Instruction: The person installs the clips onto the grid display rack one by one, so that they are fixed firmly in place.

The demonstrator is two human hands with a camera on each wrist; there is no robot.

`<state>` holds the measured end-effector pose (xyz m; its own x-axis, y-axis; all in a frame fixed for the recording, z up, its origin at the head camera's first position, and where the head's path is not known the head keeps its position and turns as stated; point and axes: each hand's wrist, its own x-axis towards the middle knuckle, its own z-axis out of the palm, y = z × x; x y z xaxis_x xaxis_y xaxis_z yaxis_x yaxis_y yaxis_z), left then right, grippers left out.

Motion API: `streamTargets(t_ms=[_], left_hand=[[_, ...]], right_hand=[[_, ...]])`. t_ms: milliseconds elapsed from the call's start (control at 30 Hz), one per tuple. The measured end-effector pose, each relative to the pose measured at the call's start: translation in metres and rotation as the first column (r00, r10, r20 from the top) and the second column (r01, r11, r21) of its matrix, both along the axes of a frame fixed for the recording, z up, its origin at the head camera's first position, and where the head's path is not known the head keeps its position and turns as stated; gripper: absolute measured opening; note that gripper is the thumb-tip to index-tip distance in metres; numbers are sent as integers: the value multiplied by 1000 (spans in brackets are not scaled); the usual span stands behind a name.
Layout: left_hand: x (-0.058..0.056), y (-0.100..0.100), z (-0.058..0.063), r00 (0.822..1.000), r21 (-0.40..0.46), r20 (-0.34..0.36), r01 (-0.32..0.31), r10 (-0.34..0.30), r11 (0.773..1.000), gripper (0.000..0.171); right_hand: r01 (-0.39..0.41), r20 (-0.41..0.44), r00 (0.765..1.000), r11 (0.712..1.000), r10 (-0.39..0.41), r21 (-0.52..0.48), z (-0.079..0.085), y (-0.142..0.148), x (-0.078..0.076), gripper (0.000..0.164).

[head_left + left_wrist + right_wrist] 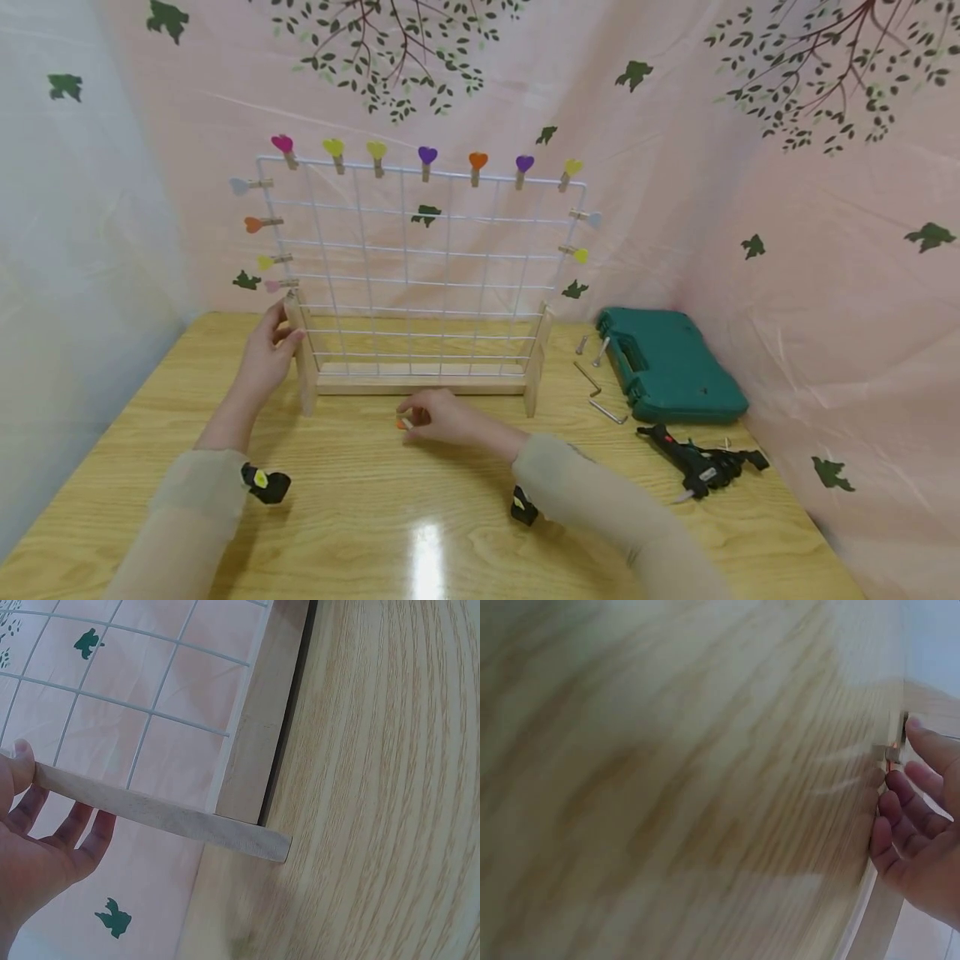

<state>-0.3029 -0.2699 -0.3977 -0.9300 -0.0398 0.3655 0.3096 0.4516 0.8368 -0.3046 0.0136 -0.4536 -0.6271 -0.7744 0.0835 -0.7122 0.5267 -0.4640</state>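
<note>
A white wire grid (427,250) stands in a wooden frame, with heart-topped clothespins along its top and both sides. My left hand (266,354) holds the frame's left wooden post (306,375) near its upper end. In the left wrist view, the thumb of that hand (45,855) lies on one side of the post (157,810) and the fingers on the other. Low over the table in front of the frame, my right hand (446,417) pinches a small clothespin (402,423) with an orange heart. In the right wrist view this clothespin (891,754) shows between thumb and forefinger.
To the right lies a green plastic case (682,367). Beside it are two bolts (601,352) and two hex keys (607,412). A black glue gun (701,467) lies nearer the right table edge. Patterned pink cloth (660,167) hangs behind the table.
</note>
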Motion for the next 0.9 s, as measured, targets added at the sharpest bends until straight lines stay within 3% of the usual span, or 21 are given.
streamTargets(t_ms=[167, 367, 667, 900], left_hand=[[0, 0, 1, 1000, 4, -7, 4, -4, 1000, 54], [1, 0, 2, 1000, -10, 4, 15, -15, 1000, 54], [4, 1, 2, 1000, -1, 9, 21, -21, 1000, 53], [4, 0, 2, 1000, -11, 15, 20, -20, 1000, 53]], right_hand=[[-7, -20, 1000, 1000, 7, 23, -3, -4, -1, 22], [15, 16, 1000, 999, -16, 34, -2, -2, 2, 7], [53, 91, 995, 995, -45, -82, 8, 8, 8, 12], [92, 30, 996, 992, -89, -84, 29, 27, 16, 13]])
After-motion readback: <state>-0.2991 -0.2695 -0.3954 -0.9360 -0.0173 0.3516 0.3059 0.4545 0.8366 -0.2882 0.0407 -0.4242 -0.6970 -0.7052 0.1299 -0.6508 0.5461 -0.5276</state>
